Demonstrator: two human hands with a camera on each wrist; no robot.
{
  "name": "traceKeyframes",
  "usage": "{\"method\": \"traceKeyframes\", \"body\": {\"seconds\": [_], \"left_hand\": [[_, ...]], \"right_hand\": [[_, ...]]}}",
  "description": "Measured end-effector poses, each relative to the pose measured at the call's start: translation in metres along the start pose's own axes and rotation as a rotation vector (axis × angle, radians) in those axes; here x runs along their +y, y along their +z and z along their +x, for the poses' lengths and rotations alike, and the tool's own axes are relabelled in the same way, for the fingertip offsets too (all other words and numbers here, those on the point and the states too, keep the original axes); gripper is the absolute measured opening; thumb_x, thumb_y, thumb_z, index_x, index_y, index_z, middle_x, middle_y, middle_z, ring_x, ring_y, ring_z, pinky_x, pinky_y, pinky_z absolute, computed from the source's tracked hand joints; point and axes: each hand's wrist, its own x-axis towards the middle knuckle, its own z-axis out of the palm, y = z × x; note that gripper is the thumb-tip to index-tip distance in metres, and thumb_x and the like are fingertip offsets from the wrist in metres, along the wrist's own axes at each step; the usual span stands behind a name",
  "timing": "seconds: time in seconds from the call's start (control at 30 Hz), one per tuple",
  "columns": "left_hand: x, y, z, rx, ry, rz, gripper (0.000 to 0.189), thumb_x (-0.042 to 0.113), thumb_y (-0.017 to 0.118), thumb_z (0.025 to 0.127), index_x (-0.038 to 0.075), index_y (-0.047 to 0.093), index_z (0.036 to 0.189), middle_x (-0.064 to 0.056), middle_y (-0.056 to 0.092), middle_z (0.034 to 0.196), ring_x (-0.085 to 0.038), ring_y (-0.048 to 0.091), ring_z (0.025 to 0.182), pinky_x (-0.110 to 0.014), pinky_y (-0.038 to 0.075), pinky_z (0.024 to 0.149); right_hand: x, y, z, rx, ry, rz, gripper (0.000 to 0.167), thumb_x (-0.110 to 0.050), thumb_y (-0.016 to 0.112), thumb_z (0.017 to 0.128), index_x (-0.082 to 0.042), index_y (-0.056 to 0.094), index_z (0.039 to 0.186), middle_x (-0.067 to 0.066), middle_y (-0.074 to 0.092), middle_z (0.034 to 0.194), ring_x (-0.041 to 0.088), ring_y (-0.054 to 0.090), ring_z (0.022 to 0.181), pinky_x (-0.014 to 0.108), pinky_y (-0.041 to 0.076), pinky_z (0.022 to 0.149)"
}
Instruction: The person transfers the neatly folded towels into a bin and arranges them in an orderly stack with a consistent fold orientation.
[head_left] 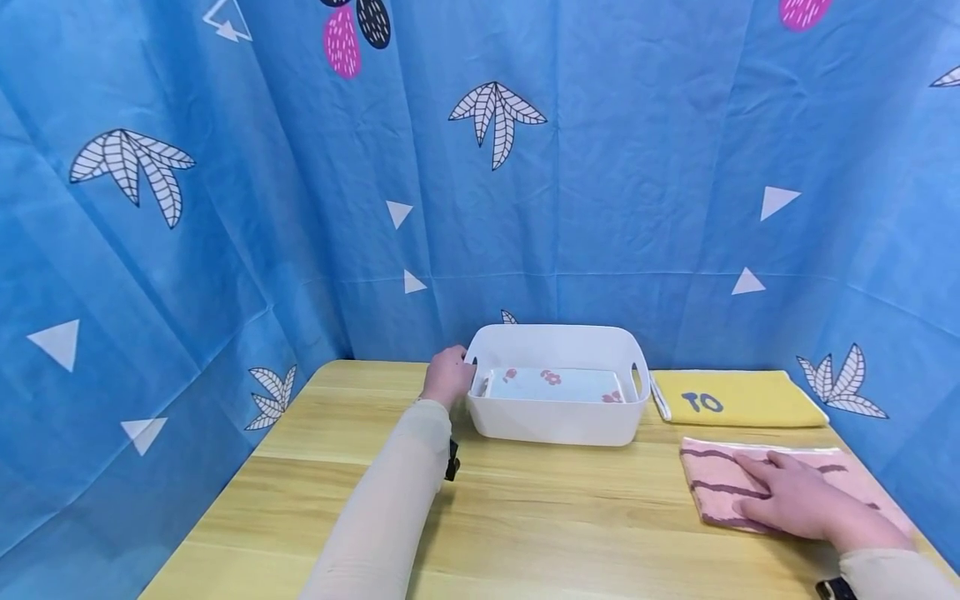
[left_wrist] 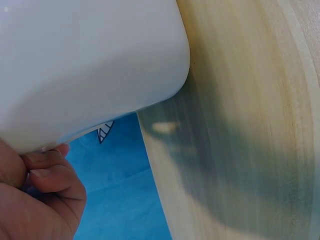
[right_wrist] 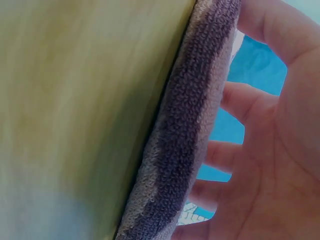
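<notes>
At the back of the wooden table stands a white plastic basket [head_left: 555,423] with a handle hole at each end. Its left end is gripped by my left hand [head_left: 447,377]; the left wrist view shows curled fingers [left_wrist: 55,182] at the basket's edge. My right hand [head_left: 806,500] rests with spread fingers on a folded pink towel [head_left: 708,493] with dark wavy stripes, at the table's right side. In the right wrist view the fingertips touch the top of the towel's thick folded edge [right_wrist: 182,115], and the palm stays above it.
A folded yellow towel [head_left: 757,402] with grey letters lies behind the pink one, close to the basket's right end. Pale flower-patterned material [head_left: 577,383] shows on the basket's floor. A blue patterned curtain [head_left: 637,208] surrounds the wooden table [head_left: 540,517] at the back and sides.
</notes>
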Motion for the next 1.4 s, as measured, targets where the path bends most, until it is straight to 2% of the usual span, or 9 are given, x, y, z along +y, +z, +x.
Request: {"method": "traceKeyframes", "body": {"seconds": [0.17, 0.27, 0.57, 0.8, 1.1, 1.4], "left_hand": [[0.0, 0.0, 0.0, -0.001, 0.007, 0.002, 0.021, 0.018, 0.057, 0.103, 0.005, 0.064, 0.118, -0.013, 0.066, 0.107, -0.03, 0.062, 0.097, -0.05, 0.052, 0.091], [-0.001, 0.0, 0.001, -0.003, 0.011, 0.0, 0.025, 0.018, 0.056, 0.103, 0.004, 0.064, 0.122, -0.013, 0.066, 0.11, -0.03, 0.062, 0.1, -0.05, 0.051, 0.093], [-0.004, 0.001, 0.003, -0.002, 0.014, 0.002, 0.025, 0.019, 0.057, 0.102, 0.005, 0.064, 0.121, -0.013, 0.066, 0.11, -0.03, 0.061, 0.1, -0.05, 0.051, 0.092], [-0.003, 0.0, 0.002, -0.01, 0.004, -0.004, 0.029, 0.019, 0.057, 0.102, 0.004, 0.063, 0.126, -0.014, 0.066, 0.113, -0.031, 0.061, 0.102, -0.051, 0.051, 0.093], [0.0, -0.001, 0.0, -0.005, 0.001, 0.002, 0.027, 0.018, 0.057, 0.102, 0.003, 0.064, 0.124, -0.014, 0.067, 0.111, -0.031, 0.062, 0.1, -0.05, 0.052, 0.093], [-0.001, -0.001, 0.003, 0.002, 0.011, 0.021, 0.024, 0.016, 0.056, 0.103, 0.003, 0.065, 0.121, -0.014, 0.067, 0.108, -0.03, 0.062, 0.096, -0.049, 0.052, 0.09]], "right_hand": [[-0.012, 0.001, -0.001, 0.002, -0.016, -0.001, 0.077, -0.052, 0.071, 0.088, 0.001, 0.053, 0.142, 0.042, 0.048, 0.128, 0.063, 0.048, 0.113, 0.074, 0.039, 0.084], [-0.019, 0.002, -0.001, 0.003, -0.017, -0.004, 0.077, -0.052, 0.071, 0.088, 0.0, 0.054, 0.142, 0.04, 0.048, 0.128, 0.061, 0.048, 0.113, 0.074, 0.04, 0.085], [-0.038, 0.005, -0.002, -0.005, -0.018, -0.001, 0.077, -0.054, 0.07, 0.089, -0.002, 0.053, 0.144, 0.044, 0.043, 0.133, 0.066, 0.041, 0.119, 0.075, 0.039, 0.087], [-0.056, 0.007, -0.001, -0.031, -0.006, -0.019, 0.077, -0.057, 0.068, 0.089, -0.005, 0.054, 0.144, 0.037, 0.048, 0.131, 0.062, 0.044, 0.117, 0.075, 0.04, 0.087], [-0.074, 0.01, 0.001, -0.028, -0.017, -0.052, 0.078, -0.06, 0.066, 0.089, -0.008, 0.054, 0.145, 0.035, 0.049, 0.131, 0.062, 0.045, 0.115, 0.075, 0.04, 0.086], [-0.098, 0.013, 0.006, -0.052, -0.001, -0.034, 0.076, -0.06, 0.066, 0.089, -0.01, 0.054, 0.146, 0.032, 0.048, 0.135, 0.059, 0.045, 0.119, 0.073, 0.04, 0.089]]}}
